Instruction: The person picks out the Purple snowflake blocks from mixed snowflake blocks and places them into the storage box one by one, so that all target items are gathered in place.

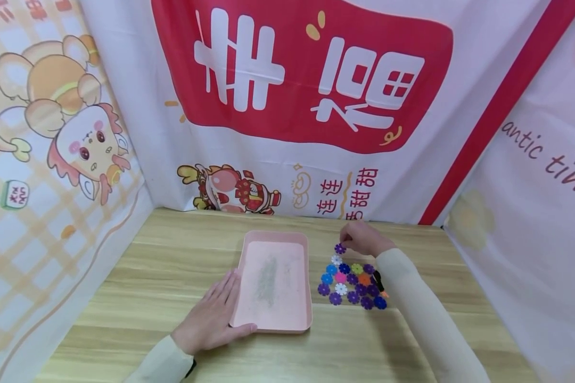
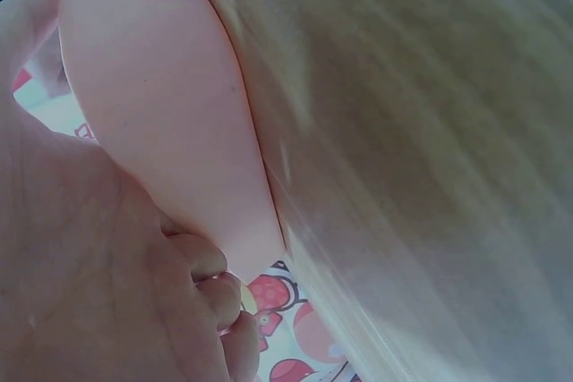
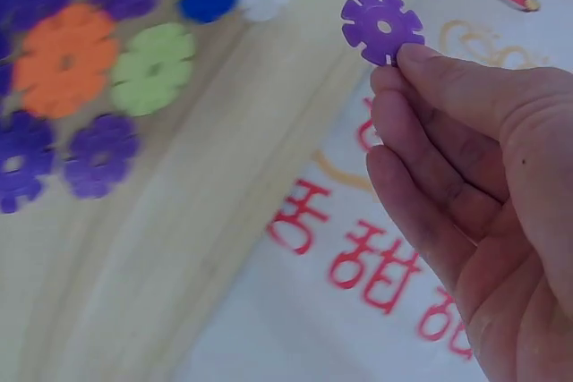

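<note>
Between the thumb and fingertips of my right hand [image 1: 368, 239] is a purple notched plastic disc [image 3: 372, 20], shaped like a snowflake with a hole in its middle. The hand is behind a group of similar discs [image 1: 352, 279] in purple, blue, white, pink, orange and green on the table. My left hand [image 1: 210, 321] rests against the pink tray [image 1: 287, 318], fingers along its left side and thumb at the near left corner. In the left wrist view the palm and fingers lie beside the tray's outer wall [image 2: 170, 105].
The wooden table [image 1: 172, 250] has printed cloths on three sides, the back cloth [image 1: 412, 181] showing large characters on red. A grey smudge [image 1: 268, 282] marks the tray's floor. A dark band [image 1: 378, 280] sits by the right wrist, partly over the discs.
</note>
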Action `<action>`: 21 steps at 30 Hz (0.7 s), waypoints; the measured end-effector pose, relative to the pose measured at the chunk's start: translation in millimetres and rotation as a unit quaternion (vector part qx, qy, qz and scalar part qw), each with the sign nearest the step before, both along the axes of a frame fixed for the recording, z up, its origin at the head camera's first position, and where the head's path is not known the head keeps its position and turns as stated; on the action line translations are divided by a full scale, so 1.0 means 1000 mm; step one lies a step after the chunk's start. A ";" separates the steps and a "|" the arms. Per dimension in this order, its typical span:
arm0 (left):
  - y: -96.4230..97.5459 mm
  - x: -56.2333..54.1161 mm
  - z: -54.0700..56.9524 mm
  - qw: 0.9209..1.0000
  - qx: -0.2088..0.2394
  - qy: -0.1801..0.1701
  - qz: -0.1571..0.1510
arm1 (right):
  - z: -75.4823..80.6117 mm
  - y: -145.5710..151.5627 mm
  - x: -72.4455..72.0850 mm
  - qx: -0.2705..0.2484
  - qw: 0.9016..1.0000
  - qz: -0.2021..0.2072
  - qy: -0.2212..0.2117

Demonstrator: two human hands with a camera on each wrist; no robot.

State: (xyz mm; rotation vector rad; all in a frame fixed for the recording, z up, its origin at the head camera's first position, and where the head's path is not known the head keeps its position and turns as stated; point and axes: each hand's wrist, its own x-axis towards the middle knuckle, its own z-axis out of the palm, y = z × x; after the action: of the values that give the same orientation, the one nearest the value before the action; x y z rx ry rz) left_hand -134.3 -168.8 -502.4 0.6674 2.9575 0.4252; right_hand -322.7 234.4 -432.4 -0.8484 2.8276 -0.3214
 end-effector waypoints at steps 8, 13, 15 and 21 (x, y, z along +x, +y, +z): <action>-0.001 0.001 0.003 1.000 -0.003 -0.007 0.005 | 0.028 -0.049 -0.004 0.018 1.000 0.001 -0.003; 0.000 0.000 0.004 1.000 -0.002 -0.012 0.005 | 0.026 -0.085 -0.012 0.015 1.000 0.019 0.002; 0.000 0.000 0.003 1.000 -0.002 -0.014 0.004 | 0.023 -0.100 -0.014 0.010 1.000 0.027 -0.003; 0.001 0.000 0.002 1.000 -0.003 -0.012 0.004 | 0.011 -0.144 -0.017 -0.027 0.999 0.028 -0.035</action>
State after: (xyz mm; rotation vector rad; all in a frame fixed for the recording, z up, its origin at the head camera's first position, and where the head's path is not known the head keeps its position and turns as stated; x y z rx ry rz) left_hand -133.9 -168.2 -500.1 0.6468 2.9381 0.4225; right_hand -339.4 90.7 -421.5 -0.9062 2.7365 -0.4117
